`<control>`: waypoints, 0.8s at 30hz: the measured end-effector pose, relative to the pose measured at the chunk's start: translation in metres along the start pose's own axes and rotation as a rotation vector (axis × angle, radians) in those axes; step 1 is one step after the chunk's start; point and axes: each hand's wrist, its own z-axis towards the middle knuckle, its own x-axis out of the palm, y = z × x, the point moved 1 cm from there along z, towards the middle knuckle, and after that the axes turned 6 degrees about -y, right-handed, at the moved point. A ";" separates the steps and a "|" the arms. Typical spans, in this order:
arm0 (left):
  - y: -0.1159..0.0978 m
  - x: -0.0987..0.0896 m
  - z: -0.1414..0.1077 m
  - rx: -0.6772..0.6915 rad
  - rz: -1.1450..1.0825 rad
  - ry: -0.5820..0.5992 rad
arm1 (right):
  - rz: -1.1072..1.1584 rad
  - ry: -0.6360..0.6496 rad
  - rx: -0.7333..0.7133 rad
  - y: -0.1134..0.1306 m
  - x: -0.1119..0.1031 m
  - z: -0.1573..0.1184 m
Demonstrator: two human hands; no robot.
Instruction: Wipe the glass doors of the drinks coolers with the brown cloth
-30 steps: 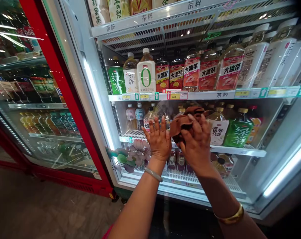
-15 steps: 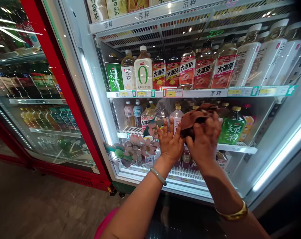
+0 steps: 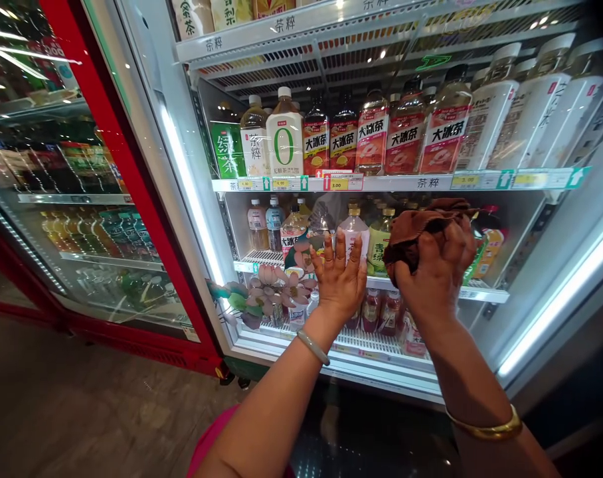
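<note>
A pale bangle [image 3: 312, 347] is worn on the left arm, a gold bracelet [image 3: 489, 433] on the right. A brown cloth [image 3: 412, 229] is bunched in the grip of the right hand [image 3: 438, 267], before the right end of a lower shelf [image 3: 485, 295]. The left hand [image 3: 340, 282] is held flat, its grip spread wide, just beside a flower decal [image 3: 271, 290]. Beyond, bottles [image 3: 285, 143] are lined along the front edge of the shelf above [image 3: 398, 183].

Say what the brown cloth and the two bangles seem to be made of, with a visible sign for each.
Brown cloth: soft, matte fabric, since it bunches into loose folds.
Gold-coloured bangle: probably polished metal, given its bright highlights.
Pale bangle: smooth, hard-looking, with a soft sheen; perhaps stone or glass, but I cannot tell which.
</note>
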 end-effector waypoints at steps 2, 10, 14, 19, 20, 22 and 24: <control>0.001 -0.001 -0.001 0.010 -0.001 0.038 | 0.027 0.065 -0.039 0.012 0.001 -0.002; 0.017 -0.018 0.012 0.025 -0.034 -0.021 | 0.075 0.172 -0.189 0.008 -0.008 0.000; 0.041 -0.023 0.023 -0.011 -0.015 -0.078 | 0.038 0.022 0.001 -0.009 -0.005 0.005; 0.061 -0.018 0.020 0.022 0.014 -0.078 | 0.045 0.016 0.059 0.013 0.009 0.000; 0.062 -0.017 0.019 0.029 0.013 -0.081 | 0.064 0.030 0.021 0.022 0.012 -0.003; 0.062 -0.018 0.019 0.024 0.005 -0.073 | 0.114 0.087 -0.086 0.042 0.016 -0.009; 0.061 -0.021 0.019 0.019 -0.012 -0.043 | 0.168 0.179 -0.223 0.059 0.017 -0.015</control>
